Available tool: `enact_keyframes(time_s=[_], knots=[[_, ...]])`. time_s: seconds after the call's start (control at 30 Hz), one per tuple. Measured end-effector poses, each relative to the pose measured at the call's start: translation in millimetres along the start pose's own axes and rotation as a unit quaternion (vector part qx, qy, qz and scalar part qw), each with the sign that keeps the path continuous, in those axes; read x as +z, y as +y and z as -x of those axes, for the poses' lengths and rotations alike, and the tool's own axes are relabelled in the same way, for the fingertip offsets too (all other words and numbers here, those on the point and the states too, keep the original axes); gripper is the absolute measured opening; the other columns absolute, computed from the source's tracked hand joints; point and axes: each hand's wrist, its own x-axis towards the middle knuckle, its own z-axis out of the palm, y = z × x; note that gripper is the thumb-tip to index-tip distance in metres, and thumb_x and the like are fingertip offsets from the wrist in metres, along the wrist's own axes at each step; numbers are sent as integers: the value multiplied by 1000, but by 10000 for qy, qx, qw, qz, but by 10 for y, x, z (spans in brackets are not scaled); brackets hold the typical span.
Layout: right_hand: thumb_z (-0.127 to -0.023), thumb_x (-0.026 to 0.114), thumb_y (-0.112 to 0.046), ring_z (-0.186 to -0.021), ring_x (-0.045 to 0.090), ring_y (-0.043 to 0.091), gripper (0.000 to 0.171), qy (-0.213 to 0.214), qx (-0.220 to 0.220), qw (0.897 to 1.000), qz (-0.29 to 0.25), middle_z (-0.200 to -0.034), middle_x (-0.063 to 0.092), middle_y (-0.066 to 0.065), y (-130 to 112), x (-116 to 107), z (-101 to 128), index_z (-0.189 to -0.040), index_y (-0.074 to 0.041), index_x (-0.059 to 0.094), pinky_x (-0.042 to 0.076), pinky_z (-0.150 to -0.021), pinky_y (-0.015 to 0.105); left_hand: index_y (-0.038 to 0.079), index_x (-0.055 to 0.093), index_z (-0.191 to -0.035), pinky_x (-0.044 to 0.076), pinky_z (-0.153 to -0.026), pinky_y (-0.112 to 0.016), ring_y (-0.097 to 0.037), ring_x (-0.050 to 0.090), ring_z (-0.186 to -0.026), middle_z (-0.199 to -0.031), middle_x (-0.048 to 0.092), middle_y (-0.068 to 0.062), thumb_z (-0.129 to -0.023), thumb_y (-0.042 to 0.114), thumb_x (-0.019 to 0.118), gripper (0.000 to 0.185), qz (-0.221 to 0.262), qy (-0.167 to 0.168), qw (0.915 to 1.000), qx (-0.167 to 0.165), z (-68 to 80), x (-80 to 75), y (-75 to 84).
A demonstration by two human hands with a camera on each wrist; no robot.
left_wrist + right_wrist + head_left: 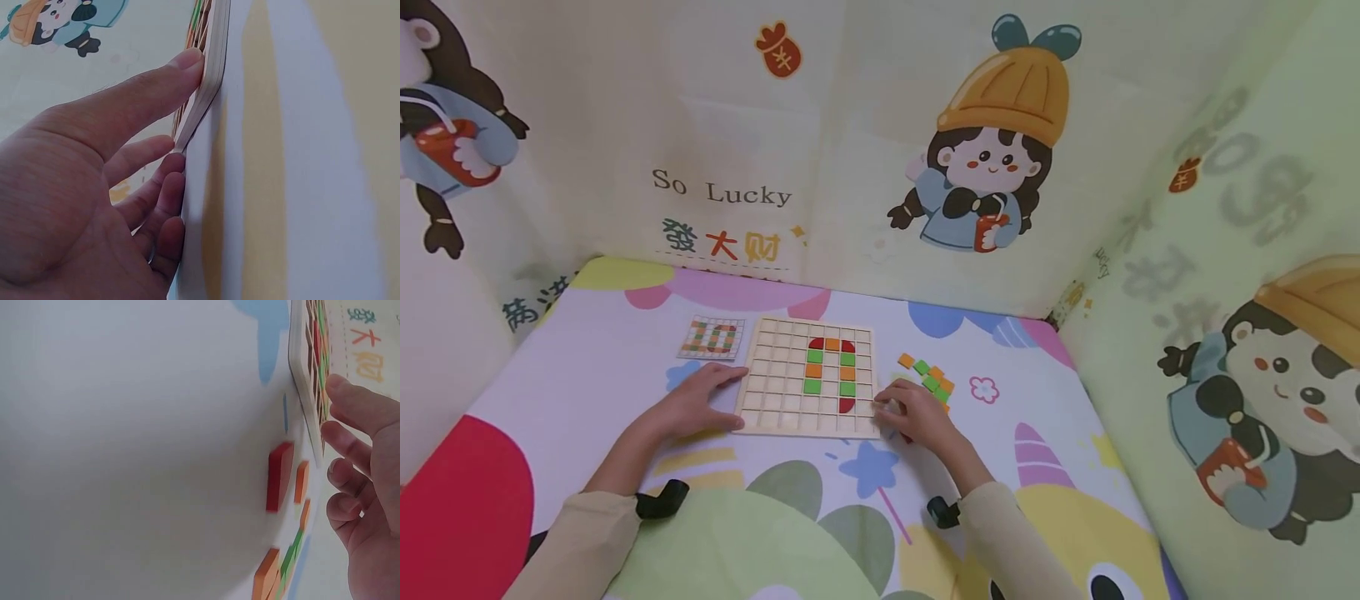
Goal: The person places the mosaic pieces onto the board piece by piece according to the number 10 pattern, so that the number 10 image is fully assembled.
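A wooden grid board (790,392) lies flat on the table and holds red, orange and green tiles (831,373) set in an oval loop. My left hand (700,404) rests against the board's left edge. In the left wrist view its thumb (156,87) presses the board's rim (212,75), and the other fingers lie straight on the tabletop. My right hand (910,414) sits at the board's lower right corner, fingers loosely bent by the board (303,362) and holding nothing. A red tile (278,475) lies on the table beside that hand (365,487).
A small pattern card (711,337) lies left of the board's far corner. Loose orange and green tiles (928,377) are heaped right of the board. The colourful table cover (587,375) is bounded by printed fabric walls (1225,250) behind and to the right.
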Motion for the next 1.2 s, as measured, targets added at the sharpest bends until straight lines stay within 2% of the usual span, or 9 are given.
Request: enact_keyframes(time_s=[0.2,0.43,0.73,1.0,1.2], knots=[[-84,74,-35,-71,49,8,24,-23,383,9992,80,-98,64,-8,80,-18,129,-104,-23,73,41,-60,20,11,41,-146,33,-104,-63,-43,35,-132,-145,37,-21,-76,38,81,85,91,-6,9999,-61,3,4,-5],[-81,77,-34,-70,47,7,21,101,401,9991,116,-89,62,-10,211,-40,313,-99,-22,74,40,-62,20,10,41,-146,34,-103,-63,-44,35,-131,-144,36,-22,-77,39,80,85,-2,-34,10000,-38,-17,-2,15],[-76,82,-34,-88,56,8,29,180,471,9986,139,-95,64,-8,293,-61,482,-101,-21,75,52,-81,29,9,41,-146,34,-104,-63,-43,35,-131,-144,36,-23,-76,38,80,85,-23,-48,10000,-50,-5,18,20],[-77,81,-28,-85,55,7,23,122,500,9986,122,-92,65,-9,279,-64,487,-98,-21,75,52,-79,26,9,41,-146,34,-103,-64,-45,35,-131,-144,36,-24,-77,36,80,84,1,-10,10000,-19,9,4,54],[-79,80,-26,-81,51,8,20,-31,686,9976,107,-91,64,-9,255,-48,459,-97,-20,75,49,-72,22,8,42,-145,34,-103,-64,-45,36,-130,-143,37,-25,-76,37,81,85,-33,3,10000,50,15,8,55]])
